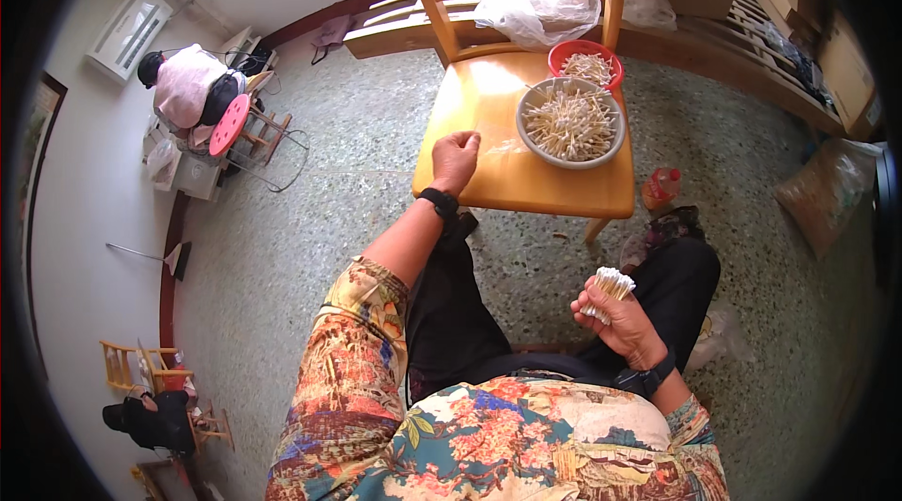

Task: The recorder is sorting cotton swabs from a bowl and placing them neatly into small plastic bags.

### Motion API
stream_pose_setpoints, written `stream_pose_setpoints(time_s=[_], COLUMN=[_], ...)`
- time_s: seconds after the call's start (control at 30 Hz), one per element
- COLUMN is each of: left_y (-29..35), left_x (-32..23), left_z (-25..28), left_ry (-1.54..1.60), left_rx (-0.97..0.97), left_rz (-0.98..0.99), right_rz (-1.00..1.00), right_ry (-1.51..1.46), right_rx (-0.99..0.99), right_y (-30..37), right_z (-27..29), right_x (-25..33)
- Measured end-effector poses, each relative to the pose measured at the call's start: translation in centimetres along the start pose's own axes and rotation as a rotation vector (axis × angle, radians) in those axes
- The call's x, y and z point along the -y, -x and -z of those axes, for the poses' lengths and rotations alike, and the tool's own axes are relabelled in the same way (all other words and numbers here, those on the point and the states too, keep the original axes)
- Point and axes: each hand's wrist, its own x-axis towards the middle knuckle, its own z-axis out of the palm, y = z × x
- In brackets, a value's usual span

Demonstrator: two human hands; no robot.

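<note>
My right hand (628, 324) is closed around a bundle of cotton swabs (615, 282), above my right thigh. White tips stick out at both ends of the bundle. Over the left part of the wooden chair's seat (470, 92), my left hand (456, 161) has its fingers pressed together; whatever they pinch, if anything, is too small to make out. Beside it on the seat lies a bit of clear film (507, 146). A grey bowl (575, 164) heaped with loose cotton swabs (568, 121) stands at the seat's right side. Behind it, a red bowl (618, 71) holds more swabs.
A bottle with a red label (661, 186) stands on the floor right of the chair. Farther right sits a filled plastic sack (827, 196). Slatted wood with a white plastic bag (540, 15) is behind the chair. Two other people sit at the far left, one near a pink stool (230, 125).
</note>
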Motion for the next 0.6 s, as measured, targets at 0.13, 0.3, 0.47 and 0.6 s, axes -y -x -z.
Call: stream_pose_setpoints(time_s=[0.13,0.3,0.47,0.6], left_y=[3.6,13.9,20.1,22.3], left_x=[-4.6,-13.0,-13.2,-13.2], left_z=[2.9,6.6,6.0,6.0], left_ry=[0.053,-0.255,-0.145,-0.118], left_rx=[0.059,0.296,0.238,0.232], left_rz=[-0.258,-0.889,-0.951,-1.032], right_rz=[0.134,0.509,0.417,0.280], right_ry=[0.043,0.303,0.549,0.558], right_rx=[-0.008,0.017,0.223,0.306], right_y=[0.2,1.4,3.5,3.8], right_z=[-0.5,-4.6,-7.4,-6.9], right_x=[0.7,4.4,5.1,2.6])
